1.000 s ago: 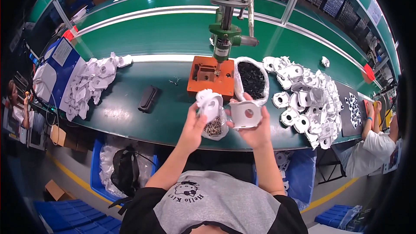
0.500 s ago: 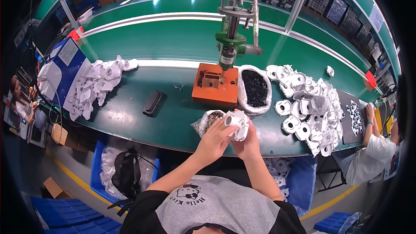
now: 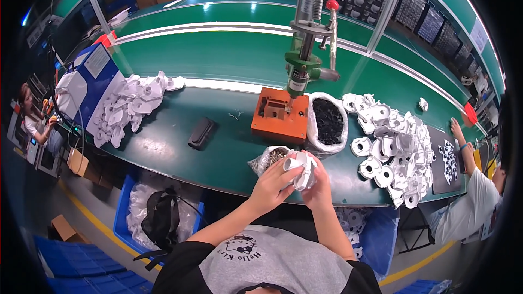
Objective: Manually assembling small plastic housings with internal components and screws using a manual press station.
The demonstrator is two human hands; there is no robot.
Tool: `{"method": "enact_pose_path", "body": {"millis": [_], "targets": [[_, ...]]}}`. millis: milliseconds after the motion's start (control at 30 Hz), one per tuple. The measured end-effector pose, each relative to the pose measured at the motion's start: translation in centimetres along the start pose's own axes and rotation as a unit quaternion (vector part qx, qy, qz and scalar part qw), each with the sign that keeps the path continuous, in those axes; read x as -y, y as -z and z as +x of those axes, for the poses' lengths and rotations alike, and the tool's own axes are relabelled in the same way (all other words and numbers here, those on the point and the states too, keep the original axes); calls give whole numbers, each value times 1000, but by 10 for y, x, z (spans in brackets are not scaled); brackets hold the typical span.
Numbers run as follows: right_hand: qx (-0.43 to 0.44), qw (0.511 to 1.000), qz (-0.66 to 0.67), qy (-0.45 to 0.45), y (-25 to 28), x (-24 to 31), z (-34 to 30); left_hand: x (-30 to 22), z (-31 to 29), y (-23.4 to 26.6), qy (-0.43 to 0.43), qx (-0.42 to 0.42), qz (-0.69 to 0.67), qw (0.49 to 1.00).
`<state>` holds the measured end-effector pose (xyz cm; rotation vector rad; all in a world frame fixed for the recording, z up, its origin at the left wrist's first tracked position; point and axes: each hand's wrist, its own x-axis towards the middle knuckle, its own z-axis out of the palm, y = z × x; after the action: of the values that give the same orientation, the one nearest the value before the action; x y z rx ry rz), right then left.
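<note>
Between my two hands, at the front edge of the bench, is a white plastic housing (image 3: pixel 306 175) with a round tube on its left side. My left hand (image 3: pixel 271 185) grips the tube side, its fingers curled round it. Closed on the other side is my right hand (image 3: pixel 319 186). Just behind the left fingers stands a bag of small metal pins (image 3: pixel 278 155). Farther back, an orange fixture block (image 3: pixel 279 125) sits beneath a green lever press (image 3: pixel 300 65) with a red knob. A white bag of black parts (image 3: pixel 328 125) stands right of the block.
White housings (image 3: pixel 395 144) are heaped on the right, more white parts (image 3: pixel 133 103) on the left beside a blue machine (image 3: pixel 90 76). A dark case (image 3: pixel 202 133) lies on the green bench. Co-workers sit at both sides. Blue bins (image 3: pixel 128 207) stand below the edge.
The housing has turned in my hands and now shows more of its side. The whole view has shifted slightly, so the bench things appear farther right and lower.
</note>
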<state>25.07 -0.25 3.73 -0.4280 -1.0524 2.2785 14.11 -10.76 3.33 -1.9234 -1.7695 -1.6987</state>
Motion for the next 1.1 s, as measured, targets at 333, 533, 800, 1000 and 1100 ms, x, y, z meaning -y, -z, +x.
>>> {"method": "enact_pose_path", "body": {"millis": [333,533,800,1000,1100], "targets": [[0,1000,9,28,-4,-3,-3,-7,-4,-9,21,11,-2,1000],[7,999,14,30,-1,-11,-2,-6,-10,-13,36,11,11,999],[-4,997,49,63,0,-28,-9,-7,-15,-20,80,-16,-55,995],[-1,997,28,66,-5,-32,-13,-6,-19,-18,118,-17,-56,991],[42,998,-6,39,-4,-31,-14,5,-19,-6,152,-22,-43,987]]}}
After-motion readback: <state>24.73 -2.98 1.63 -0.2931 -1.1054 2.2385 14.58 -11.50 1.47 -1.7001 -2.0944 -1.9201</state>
